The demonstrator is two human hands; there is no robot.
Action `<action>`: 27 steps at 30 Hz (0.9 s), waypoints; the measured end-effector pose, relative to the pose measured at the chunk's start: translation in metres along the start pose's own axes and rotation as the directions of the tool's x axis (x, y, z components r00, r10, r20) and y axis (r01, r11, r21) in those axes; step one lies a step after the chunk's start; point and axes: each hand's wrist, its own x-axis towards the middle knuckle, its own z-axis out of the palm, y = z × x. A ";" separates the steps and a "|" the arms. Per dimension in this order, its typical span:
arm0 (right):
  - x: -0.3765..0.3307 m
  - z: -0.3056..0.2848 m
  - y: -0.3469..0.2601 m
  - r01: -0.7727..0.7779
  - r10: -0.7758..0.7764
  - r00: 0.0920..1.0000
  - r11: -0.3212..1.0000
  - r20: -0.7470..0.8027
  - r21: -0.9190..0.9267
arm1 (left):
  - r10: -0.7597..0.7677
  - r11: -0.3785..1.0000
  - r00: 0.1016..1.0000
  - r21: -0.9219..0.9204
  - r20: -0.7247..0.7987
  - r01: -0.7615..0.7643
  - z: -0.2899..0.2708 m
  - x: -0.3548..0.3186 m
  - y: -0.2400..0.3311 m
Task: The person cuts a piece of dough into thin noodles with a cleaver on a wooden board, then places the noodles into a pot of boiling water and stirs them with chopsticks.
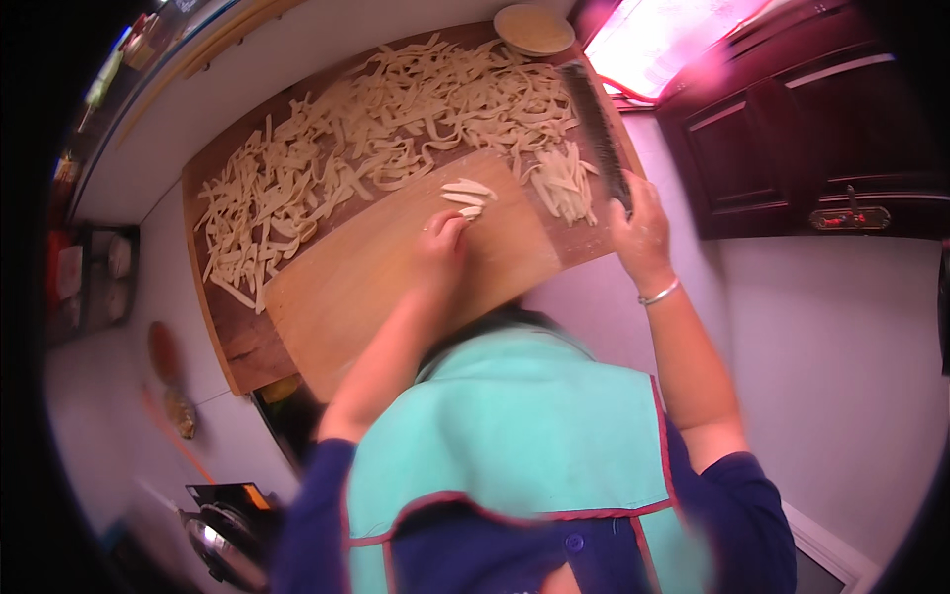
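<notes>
My left hand is over the pale wooden cutting board, its fingers closed together on the end of a short dough strip. A few more cut dough strips lie just beyond the fingertips. To the right, past the board's edge, my right hand grips a long, dark-bladed knife by its near end. The blade points away from me along the table's right side and looks blurred. Beside it, a small bundle of noodles rests on the table.
Flour-dusted noodles cover the far part of the brown wooden table. A bowl of pale flour or meal stands at the far right corner. Dark cabinets are on the right; a lidded pan sits at lower left.
</notes>
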 end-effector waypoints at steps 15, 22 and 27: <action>-0.078 0.072 0.162 -0.188 0.233 0.944 0.961 0.233 -0.201 | -0.240 0.908 0.971 0.358 0.018 0.217 0.021 -0.008 0.048; -0.065 0.051 0.144 -0.070 0.093 0.942 0.994 0.323 -0.081 | -0.172 0.981 0.984 0.086 -0.033 0.175 0.081 0.066 0.013; -0.048 0.055 0.124 -0.093 0.021 0.920 0.982 0.392 0.166 | -0.265 0.943 0.956 -0.241 -0.129 0.229 0.047 0.069 0.042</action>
